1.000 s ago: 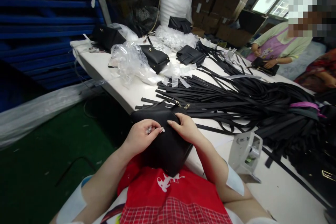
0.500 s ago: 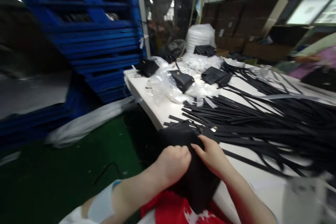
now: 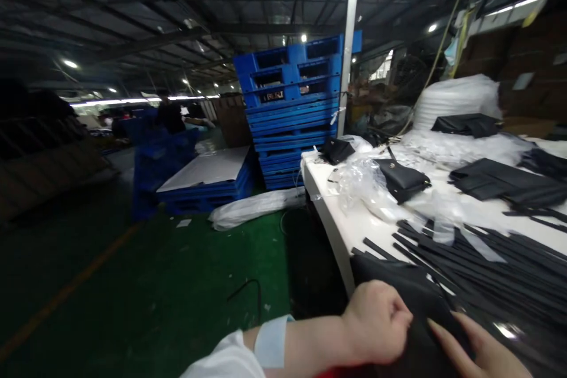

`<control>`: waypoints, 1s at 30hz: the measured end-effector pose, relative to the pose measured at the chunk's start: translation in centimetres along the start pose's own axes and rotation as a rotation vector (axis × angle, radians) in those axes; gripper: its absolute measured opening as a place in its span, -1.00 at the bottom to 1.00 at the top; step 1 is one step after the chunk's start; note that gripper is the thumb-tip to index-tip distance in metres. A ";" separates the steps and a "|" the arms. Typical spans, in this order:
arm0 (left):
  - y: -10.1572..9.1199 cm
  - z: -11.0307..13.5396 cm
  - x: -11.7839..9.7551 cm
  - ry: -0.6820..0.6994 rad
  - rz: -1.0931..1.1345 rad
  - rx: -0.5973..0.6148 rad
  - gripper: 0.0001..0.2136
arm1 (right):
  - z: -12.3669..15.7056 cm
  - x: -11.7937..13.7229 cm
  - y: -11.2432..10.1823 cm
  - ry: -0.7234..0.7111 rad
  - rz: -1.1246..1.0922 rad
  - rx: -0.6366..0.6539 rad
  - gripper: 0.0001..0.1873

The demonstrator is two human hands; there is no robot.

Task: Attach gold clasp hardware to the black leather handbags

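Note:
A black leather-like bag (image 3: 401, 274) lies at the near corner of the white table, toward my body. My left hand (image 3: 376, 322) is closed in a fist on it, fingers curled inward and fingertips partly hidden. At the lower right, my right hand (image 3: 482, 348) grips the bag between thumb and fingers, partly cut off by the frame edge. A bright metal fitting (image 3: 508, 329) shows just beyond the right hand. Several black straps (image 3: 500, 266) lie on the table past the bag.
Other black bags (image 3: 403, 178) and crumpled clear plastic (image 3: 361, 186) lie on the white table (image 3: 325, 212). Blue pallets (image 3: 295, 124) are stacked beyond its left end, beside a metal post (image 3: 348, 59). A long plastic-wrapped bundle (image 3: 254, 208) rests on the green floor (image 3: 190, 283).
My view has swung left and up, so the table, bag and hands appear farther right and lower. Both hands stay on the black bag.

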State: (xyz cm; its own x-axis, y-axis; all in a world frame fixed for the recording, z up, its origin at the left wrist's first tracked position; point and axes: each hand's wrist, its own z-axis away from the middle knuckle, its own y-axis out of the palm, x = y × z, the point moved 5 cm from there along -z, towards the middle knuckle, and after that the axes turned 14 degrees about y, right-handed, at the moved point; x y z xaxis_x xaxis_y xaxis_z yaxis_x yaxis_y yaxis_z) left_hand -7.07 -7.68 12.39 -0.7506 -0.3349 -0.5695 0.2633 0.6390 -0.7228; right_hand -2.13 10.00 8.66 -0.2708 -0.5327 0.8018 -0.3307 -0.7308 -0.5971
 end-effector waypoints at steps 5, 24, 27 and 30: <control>-0.5 -0.1 1.5 -0.205 0.440 -0.318 -0.86 | 3.1 4.7 -0.6 0.041 0.020 -0.019 -0.71; -3.6 0.0 8.2 -0.397 0.804 -0.413 -0.77 | 2.3 5.1 -5.6 -0.142 -0.060 -0.027 -0.78; -4.2 0.4 9.0 -0.397 0.771 -0.438 -0.79 | 3.8 7.2 -8.1 -0.341 0.244 -0.068 -0.81; -3.8 0.7 9.7 -0.378 0.681 -0.429 -0.71 | 5.3 7.8 -7.4 -0.411 0.540 0.010 -0.80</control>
State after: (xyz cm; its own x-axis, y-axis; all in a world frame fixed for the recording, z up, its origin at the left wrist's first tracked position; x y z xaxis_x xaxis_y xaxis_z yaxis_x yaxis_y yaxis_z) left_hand -14.94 -13.83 9.34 -0.2435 0.0547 -0.9684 0.2728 0.9620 -0.0143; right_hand 3.00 8.94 19.44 -0.0294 -0.9417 0.3352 -0.2364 -0.3193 -0.9177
